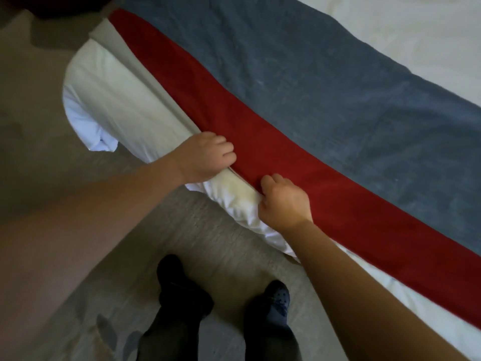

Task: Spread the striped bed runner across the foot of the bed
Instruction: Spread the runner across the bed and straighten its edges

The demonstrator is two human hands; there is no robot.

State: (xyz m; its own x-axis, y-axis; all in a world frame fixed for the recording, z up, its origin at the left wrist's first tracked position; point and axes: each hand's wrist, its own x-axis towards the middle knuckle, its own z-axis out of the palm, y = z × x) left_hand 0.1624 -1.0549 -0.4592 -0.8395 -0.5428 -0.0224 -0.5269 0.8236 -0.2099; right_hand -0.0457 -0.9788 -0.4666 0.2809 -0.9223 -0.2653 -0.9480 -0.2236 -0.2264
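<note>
A: Where's the bed runner (286, 121)?
B: Flat on the white bedding (122, 105), at the foot edge. Long axis runs upper-left to lower-right in view, parallel w/ that edge. Red stripe on the person's side, blue-grey stripe beyond it.
A: Hands?
B: The left hand (208, 157) has its fingers curled over the red edge, gripping it. The right hand (283, 201) is just beside it, thumb on red, fingers curled under, pinching the same edge.

Both arms are extended forward. The left hand (208, 157) and right hand (283, 204) are curled around the bed runner (299, 113) edge.
</note>
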